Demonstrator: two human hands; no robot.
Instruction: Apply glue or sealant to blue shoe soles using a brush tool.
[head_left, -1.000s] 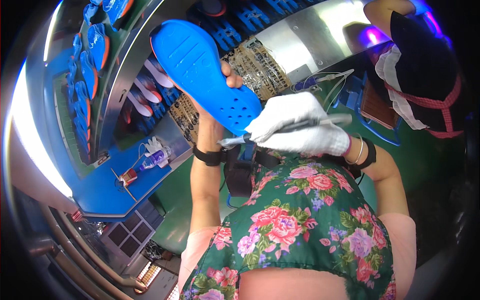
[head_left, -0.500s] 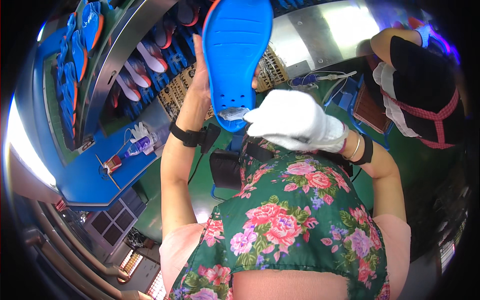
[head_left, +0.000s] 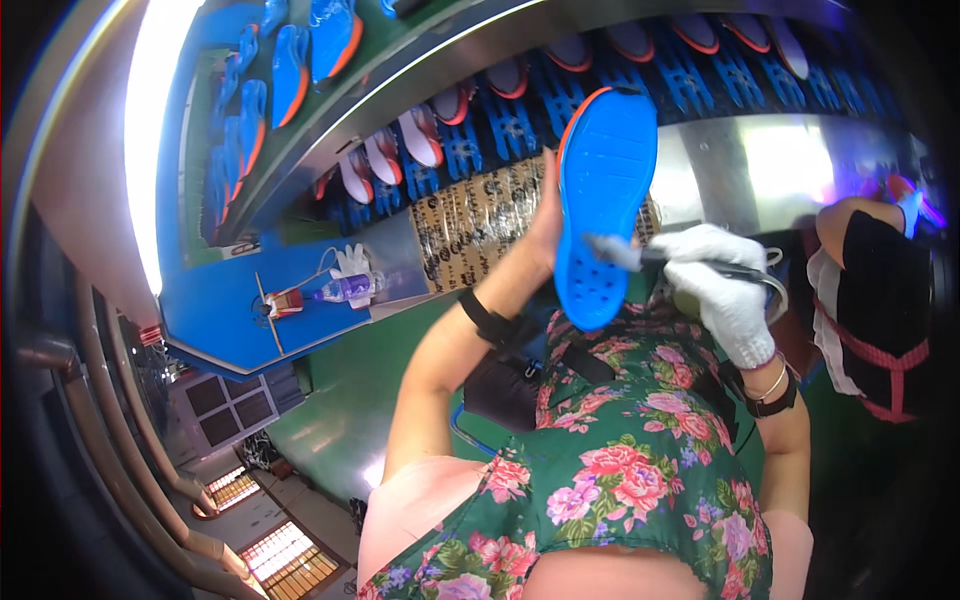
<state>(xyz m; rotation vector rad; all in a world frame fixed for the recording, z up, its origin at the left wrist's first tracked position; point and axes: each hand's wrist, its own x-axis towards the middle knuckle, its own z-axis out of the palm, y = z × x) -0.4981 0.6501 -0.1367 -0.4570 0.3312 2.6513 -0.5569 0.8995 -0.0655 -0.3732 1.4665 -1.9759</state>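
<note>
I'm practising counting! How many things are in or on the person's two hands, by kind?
Blue sole, in the left hand: 1
Brush, in the right hand: 1
White glove, on the right hand: 1
Total: 3

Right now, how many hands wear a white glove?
1. The right hand, holding a brush against the blue shoe sole, wears one. The left hand behind the sole is bare. A spare glove lies on the blue table.
</note>
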